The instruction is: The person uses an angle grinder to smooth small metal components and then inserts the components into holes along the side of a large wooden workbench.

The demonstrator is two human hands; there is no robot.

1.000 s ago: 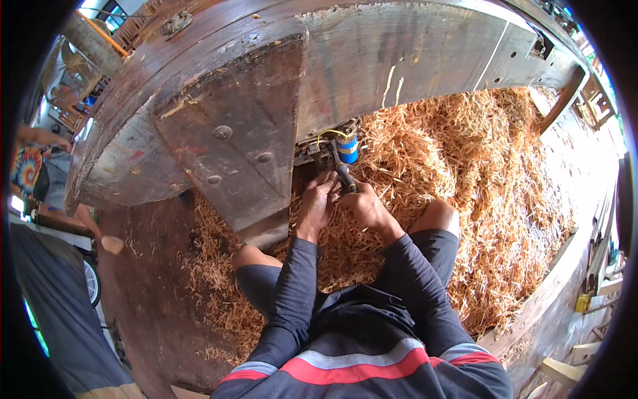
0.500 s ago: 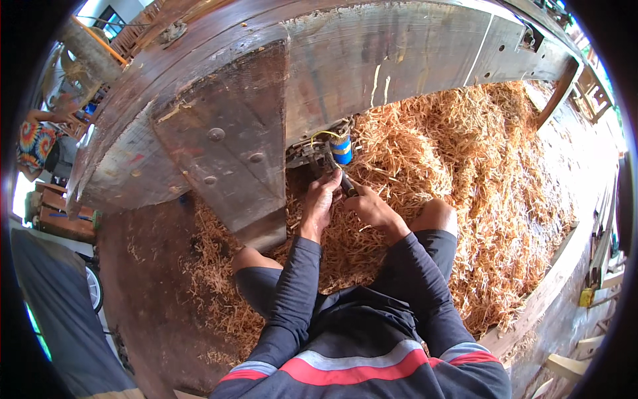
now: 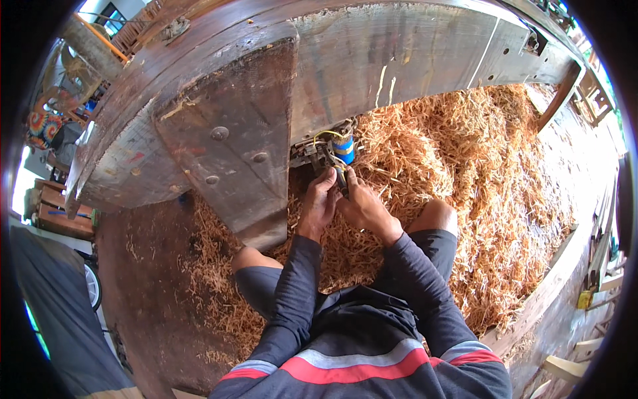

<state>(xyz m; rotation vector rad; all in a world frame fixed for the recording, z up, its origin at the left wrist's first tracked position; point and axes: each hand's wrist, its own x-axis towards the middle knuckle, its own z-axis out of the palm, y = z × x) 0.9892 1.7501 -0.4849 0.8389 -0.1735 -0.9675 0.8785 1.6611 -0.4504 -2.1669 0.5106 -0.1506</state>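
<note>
In front of the machine's underside, my left hand [image 3: 319, 206] is closed, thumb and fingers pinched at the end of a dark cable-like piece [image 3: 330, 158]. My right hand [image 3: 364, 207] is closed round a dark, narrow hand tool [image 3: 342, 178] with a yellowish part, its kind unclear. The two hands touch or nearly touch, and the fingers partly cover the tool. Just beyond them sits a blue cylinder [image 3: 343, 149] with a tan band. A yellow wire [image 3: 325, 132] arches beside it, over a dark metal mechanism [image 3: 307, 154].
A large worn wooden beam [image 3: 399, 53] spans overhead, with a bolted wooden block [image 3: 232, 133] at my left. Curly wood shavings [image 3: 492, 199] are heaped to the right and between my legs. Planks line the right edge. Another person [image 3: 45, 128] is at the far left.
My right hand has turned and shifted up and closer to the left hand. The tool now points more upright, its yellowish part showing. The left hand has barely moved.
</note>
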